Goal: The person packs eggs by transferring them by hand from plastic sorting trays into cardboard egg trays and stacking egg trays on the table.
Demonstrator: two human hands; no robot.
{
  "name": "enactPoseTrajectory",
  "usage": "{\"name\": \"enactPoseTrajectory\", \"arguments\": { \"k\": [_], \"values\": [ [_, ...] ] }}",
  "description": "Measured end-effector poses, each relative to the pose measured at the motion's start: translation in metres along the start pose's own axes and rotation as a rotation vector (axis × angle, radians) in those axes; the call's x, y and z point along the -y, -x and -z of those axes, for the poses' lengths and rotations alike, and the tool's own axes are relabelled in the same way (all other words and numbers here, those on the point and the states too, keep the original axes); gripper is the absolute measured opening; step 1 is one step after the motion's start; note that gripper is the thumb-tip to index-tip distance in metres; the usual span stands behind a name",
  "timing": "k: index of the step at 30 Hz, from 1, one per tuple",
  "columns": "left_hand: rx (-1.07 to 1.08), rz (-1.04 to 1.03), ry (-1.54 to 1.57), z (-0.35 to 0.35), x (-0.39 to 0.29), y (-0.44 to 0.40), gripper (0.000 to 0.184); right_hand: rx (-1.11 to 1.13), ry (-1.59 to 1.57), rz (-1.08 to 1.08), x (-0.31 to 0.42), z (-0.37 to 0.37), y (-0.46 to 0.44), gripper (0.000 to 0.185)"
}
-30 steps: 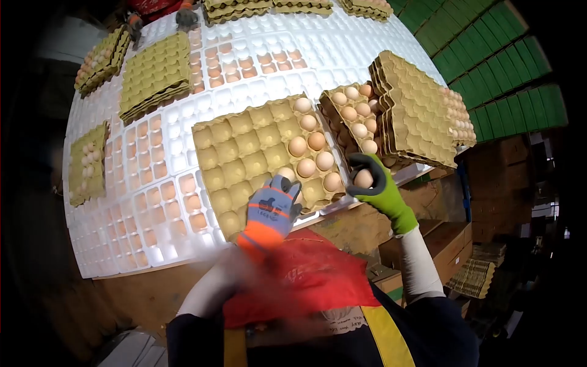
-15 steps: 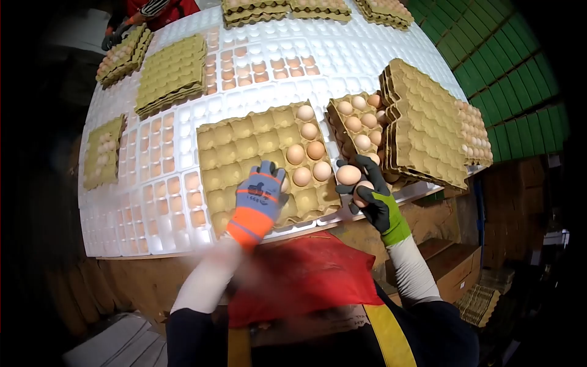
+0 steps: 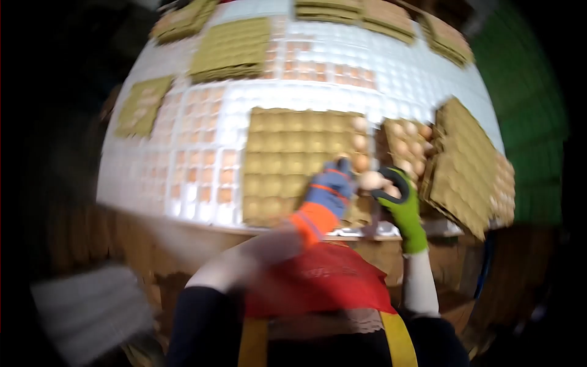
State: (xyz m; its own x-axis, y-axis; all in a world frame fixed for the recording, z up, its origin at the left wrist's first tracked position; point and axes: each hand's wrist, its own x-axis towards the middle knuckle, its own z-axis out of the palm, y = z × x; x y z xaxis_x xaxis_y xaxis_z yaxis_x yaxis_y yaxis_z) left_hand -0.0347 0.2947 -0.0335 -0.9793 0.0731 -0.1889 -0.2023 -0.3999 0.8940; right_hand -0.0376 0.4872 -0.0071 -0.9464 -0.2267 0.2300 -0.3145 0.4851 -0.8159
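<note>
My left hand (image 3: 327, 199), in a grey and orange glove, reaches over the right part of a pulp egg tray (image 3: 278, 162). Motion smears its fingertips, so whether they grip an egg is unclear. Several eggs (image 3: 361, 143) sit in that tray's right column, and its left pockets are bare. My right hand (image 3: 400, 205), gloved in green and black, is closed around eggs; one pale egg (image 3: 371, 180) shows at its fingertips and another lies against the palm. Just beyond it stands a second pulp tray with brown eggs (image 3: 401, 147).
A tilted stack of pulp trays (image 3: 463, 168) leans at the right, with more eggs (image 3: 503, 189) behind it. White plastic egg trays (image 3: 235, 104) cover the table, some pockets filled. Other pulp tray stacks (image 3: 231, 49) stand farther back. Green crates (image 3: 529, 122) line the far right.
The view has shifted, so the table appears farther right. My left hand has moved rightward across the tray to near the egg column. My right hand still holds eggs, now nearer my left.
</note>
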Motion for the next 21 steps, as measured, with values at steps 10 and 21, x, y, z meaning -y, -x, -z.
{"name": "enactPoseTrajectory", "arguments": {
  "k": [10, 21],
  "values": [
    [0.198, -0.258, -1.332, 0.042, -0.082, 0.013, 0.041, -0.162, -0.596, -0.214, 0.046, -0.025, 0.012, 0.044],
    [-0.857, 0.224, -1.663, 0.389, -0.081, 0.166, 0.039, 0.467, -0.197, 0.201, 0.182, -0.301, -0.028, 0.043]
  ]
}}
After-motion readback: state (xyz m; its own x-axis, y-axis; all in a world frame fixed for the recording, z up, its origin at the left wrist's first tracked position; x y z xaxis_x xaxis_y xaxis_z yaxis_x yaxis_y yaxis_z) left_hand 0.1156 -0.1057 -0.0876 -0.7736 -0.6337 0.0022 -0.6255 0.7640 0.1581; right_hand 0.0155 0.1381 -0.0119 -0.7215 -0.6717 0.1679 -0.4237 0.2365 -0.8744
